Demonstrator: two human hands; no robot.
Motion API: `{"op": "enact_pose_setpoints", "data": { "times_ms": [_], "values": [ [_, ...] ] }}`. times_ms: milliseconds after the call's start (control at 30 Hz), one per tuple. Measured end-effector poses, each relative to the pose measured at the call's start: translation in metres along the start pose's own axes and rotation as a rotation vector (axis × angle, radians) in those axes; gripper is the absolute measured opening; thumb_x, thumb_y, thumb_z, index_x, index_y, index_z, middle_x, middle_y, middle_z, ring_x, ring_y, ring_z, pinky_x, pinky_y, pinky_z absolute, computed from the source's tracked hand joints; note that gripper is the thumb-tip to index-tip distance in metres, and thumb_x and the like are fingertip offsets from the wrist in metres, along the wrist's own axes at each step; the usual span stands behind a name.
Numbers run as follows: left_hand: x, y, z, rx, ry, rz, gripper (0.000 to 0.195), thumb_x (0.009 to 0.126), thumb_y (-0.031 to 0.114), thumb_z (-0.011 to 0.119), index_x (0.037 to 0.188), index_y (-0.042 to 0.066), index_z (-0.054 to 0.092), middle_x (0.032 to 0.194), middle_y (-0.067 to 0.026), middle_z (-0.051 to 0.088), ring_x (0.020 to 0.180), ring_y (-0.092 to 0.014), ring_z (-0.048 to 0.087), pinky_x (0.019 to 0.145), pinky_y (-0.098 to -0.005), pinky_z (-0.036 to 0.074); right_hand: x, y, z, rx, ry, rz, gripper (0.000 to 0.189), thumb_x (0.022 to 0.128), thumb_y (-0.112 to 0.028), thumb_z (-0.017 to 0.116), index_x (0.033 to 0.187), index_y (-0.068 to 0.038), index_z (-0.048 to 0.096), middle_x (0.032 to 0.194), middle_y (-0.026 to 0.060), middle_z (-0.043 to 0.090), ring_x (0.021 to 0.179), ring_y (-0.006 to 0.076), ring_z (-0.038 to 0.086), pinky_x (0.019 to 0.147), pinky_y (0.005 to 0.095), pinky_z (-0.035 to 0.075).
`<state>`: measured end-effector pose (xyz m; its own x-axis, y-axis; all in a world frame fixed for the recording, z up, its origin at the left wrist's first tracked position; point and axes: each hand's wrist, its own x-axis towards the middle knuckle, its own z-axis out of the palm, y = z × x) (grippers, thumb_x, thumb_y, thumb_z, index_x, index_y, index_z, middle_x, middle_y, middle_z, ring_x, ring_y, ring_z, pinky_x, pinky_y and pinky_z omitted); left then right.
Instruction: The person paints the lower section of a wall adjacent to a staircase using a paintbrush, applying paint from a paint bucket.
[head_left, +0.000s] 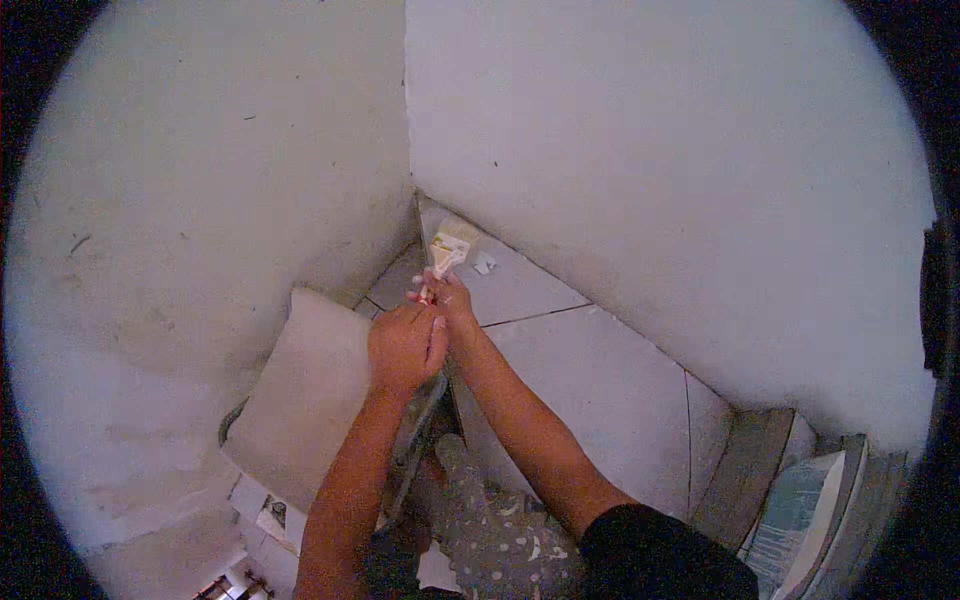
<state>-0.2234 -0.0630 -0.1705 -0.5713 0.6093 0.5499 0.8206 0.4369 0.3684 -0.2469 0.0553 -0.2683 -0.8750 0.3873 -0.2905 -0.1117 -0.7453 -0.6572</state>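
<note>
My right hand (453, 298) grips the handle of a flat paintbrush (450, 251), whose pale bristles point away from me toward the corner of the room. Close behind it, my left hand (407, 341) is closed in a fist near the handle's end; a small red part shows between the hands. What the left fist holds is hidden by its own fingers. Beyond the hands, a small white scrap (484, 262) lies on the tiled floor (585, 375) beside the brush.
Two pale walls (660, 150) meet at the corner ahead. At left a large pale board or panel (307, 390) leans near the wall. A grey frame or sill (742, 472) stands at lower right, by a paint-streaked greenish surface (791, 510). Paint-spotted clothing (510, 540) shows below.
</note>
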Motion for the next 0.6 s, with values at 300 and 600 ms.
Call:
{"op": "enact_pose_setpoints", "data": {
  "times_ms": [300, 600],
  "values": [
    [0.0, 0.0, 0.0, -0.017, 0.019, -0.019, 0.017, 0.079, 0.022, 0.052, 0.075, 0.006, 0.057, 0.067, -0.0122, 0.056, 0.062, -0.032, 0.055, 0.057, -0.0445, 0.042, 0.043, -0.013, 0.015, 0.034, 0.086, 0.04, 0.023, 0.088, -0.018, 0.054, 0.099, 0.001, 0.046, 0.081, 0.0118, 0.06, 0.06, 0.0233, 0.062, 0.046, 0.0332, 0.051],
    [0.003, -0.005, 0.009, -0.038, 0.034, -0.024, 0.019, 0.078, 0.022, 0.053, 0.076, 0.004, 0.058, 0.07, -0.0129, 0.058, 0.062, -0.032, 0.056, 0.057, -0.0439, 0.043, 0.035, 0.024, 0.012, -0.065, 0.071, 0.008, 0.022, 0.088, -0.02, 0.055, 0.1, -0.005, 0.044, 0.082, 0.0103, 0.059, 0.063, 0.0265, 0.063, 0.045, 0.0347, 0.05]
  ]
}}
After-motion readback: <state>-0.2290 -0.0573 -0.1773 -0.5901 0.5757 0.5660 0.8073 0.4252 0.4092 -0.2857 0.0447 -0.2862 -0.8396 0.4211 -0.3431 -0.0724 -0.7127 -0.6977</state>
